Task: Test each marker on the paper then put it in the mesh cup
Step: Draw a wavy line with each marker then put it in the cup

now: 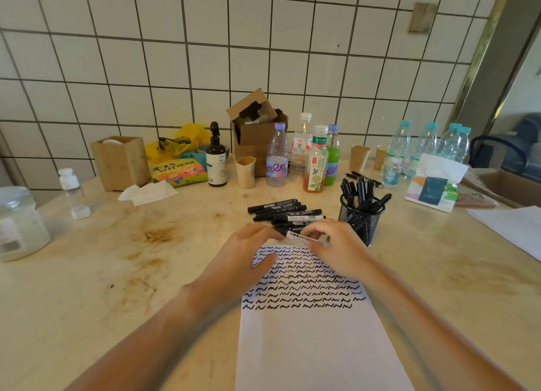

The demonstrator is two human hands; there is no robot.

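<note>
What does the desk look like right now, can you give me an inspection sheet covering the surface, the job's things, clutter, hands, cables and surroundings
Surface: beige table, brown stains left of centre.
Job's things: paper, top half covered in black squiggle rows; marker held level over its top edge; loose markers lying just behind; mesh cup to the right, upright, holding markers.
Clutter: bottles, paper cups, cardboard box, tissue pack, pump bottle, wooden box.
Hands: left hand and right hand each grip one end of the marker.
Cables: nothing seen.
Surroundings: white tiled wall; chair at right.
</note>
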